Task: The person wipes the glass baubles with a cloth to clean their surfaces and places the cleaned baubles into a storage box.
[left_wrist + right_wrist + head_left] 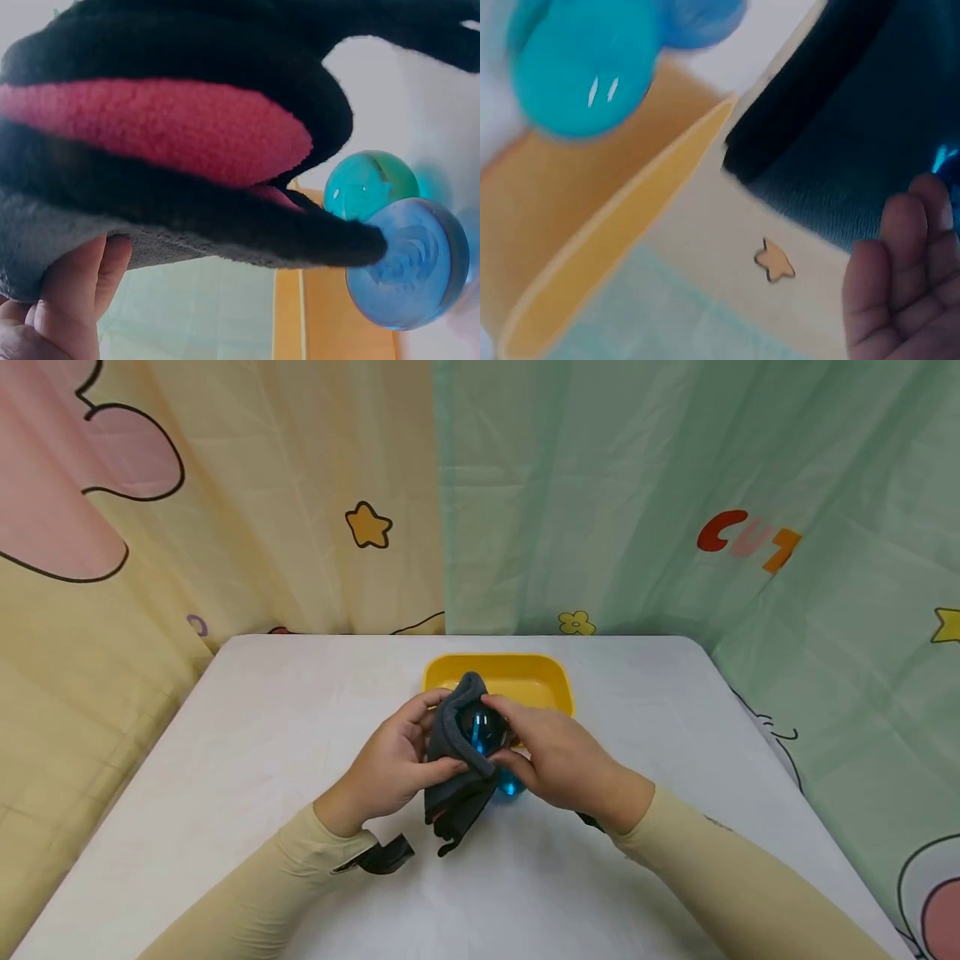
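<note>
A dark grey plush pouch (446, 781) with black flaps hangs in my left hand (378, 768), its thumb on the near side and its fingers behind. Pink-red fleece (172, 124) shows between the black edges in the left wrist view. My right hand (566, 756) holds a clear dark-blue ball (482, 730) at the pouch's mouth, thumb and forefinger on either side and right at the rim. The pouch wall hides part of that ball. Under the hands lie a teal ball (367, 184) and a light-blue ball (409, 264), side by side.
A yellow tray (558, 681) stands just beyond the hands, partly covered by them in the head view. The white table (300, 693) ends at a patterned curtain (570, 510) behind. A black strap (386, 856) sticks out at the left wrist.
</note>
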Demonstrator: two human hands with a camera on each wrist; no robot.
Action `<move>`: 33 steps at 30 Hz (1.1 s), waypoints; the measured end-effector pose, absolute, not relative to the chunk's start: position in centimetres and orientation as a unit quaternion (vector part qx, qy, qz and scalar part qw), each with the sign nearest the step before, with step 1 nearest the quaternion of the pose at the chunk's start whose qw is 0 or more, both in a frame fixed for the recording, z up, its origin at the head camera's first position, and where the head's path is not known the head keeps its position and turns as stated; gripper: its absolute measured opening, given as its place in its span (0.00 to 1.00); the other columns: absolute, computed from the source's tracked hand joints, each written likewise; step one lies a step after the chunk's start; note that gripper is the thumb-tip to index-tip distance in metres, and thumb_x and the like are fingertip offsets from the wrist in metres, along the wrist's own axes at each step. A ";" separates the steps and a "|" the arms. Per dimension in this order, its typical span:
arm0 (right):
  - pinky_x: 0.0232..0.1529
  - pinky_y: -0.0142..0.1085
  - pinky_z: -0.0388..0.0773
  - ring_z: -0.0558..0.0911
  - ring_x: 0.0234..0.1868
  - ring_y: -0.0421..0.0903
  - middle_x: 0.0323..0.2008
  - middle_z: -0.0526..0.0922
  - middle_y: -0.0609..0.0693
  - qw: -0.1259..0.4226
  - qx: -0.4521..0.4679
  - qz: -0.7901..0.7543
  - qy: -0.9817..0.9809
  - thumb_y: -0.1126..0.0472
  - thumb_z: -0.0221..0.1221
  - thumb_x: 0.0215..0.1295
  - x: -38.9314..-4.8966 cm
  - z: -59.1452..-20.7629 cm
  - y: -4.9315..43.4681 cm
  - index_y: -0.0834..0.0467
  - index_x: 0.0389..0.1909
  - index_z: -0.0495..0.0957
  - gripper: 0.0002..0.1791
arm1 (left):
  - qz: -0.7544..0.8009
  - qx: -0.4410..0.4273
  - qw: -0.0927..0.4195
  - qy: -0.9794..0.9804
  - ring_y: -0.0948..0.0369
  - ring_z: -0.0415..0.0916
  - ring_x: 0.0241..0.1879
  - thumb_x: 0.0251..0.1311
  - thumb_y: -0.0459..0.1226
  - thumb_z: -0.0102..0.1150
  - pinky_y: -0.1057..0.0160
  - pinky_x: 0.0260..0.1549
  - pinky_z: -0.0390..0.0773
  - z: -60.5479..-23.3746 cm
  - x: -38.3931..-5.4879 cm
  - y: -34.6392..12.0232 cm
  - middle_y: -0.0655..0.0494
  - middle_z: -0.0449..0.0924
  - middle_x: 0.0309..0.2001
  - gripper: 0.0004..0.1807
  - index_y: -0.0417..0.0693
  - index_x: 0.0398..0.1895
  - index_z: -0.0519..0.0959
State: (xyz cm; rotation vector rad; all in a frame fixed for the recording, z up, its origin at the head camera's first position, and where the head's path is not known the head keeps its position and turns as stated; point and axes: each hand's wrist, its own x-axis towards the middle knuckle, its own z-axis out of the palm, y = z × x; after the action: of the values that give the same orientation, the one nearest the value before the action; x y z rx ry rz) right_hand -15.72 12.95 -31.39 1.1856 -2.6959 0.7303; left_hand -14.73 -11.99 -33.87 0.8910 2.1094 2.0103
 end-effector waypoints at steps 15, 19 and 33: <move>0.53 0.41 0.88 0.89 0.47 0.47 0.56 0.86 0.55 0.070 0.411 0.260 -0.871 0.60 0.68 0.71 -15.5 -31.3 13.4 0.61 0.79 0.55 0.43 | 0.668 0.288 0.028 0.685 0.65 0.82 0.57 0.61 0.21 0.69 0.66 0.59 0.83 -33.3 -14.9 -11.7 0.31 0.75 0.67 0.41 0.34 0.75 0.61; 0.51 0.42 0.89 0.88 0.45 0.48 0.51 0.89 0.54 0.132 0.412 0.192 -0.881 0.59 0.71 0.67 -15.5 -31.2 13.5 0.62 0.76 0.64 0.40 | 0.670 0.292 0.041 0.681 0.64 0.82 0.58 0.62 0.22 0.69 0.65 0.60 0.83 -33.3 -14.9 -11.5 0.31 0.74 0.68 0.41 0.34 0.75 0.60; 0.52 0.38 0.88 0.87 0.46 0.42 0.52 0.88 0.51 -0.020 0.357 0.382 -0.852 0.53 0.59 0.79 -15.7 -31.5 13.3 0.60 0.81 0.55 0.38 | 0.662 0.293 0.028 0.689 0.63 0.83 0.54 0.60 0.22 0.70 0.65 0.57 0.85 -33.5 -15.0 -11.4 0.32 0.77 0.65 0.41 0.35 0.75 0.62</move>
State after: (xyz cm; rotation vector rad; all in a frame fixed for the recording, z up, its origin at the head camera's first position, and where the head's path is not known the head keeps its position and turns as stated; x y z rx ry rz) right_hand -15.70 13.30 -31.46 1.1359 -2.7111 1.2168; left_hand -15.04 -11.41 -33.55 0.9036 2.1281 2.0433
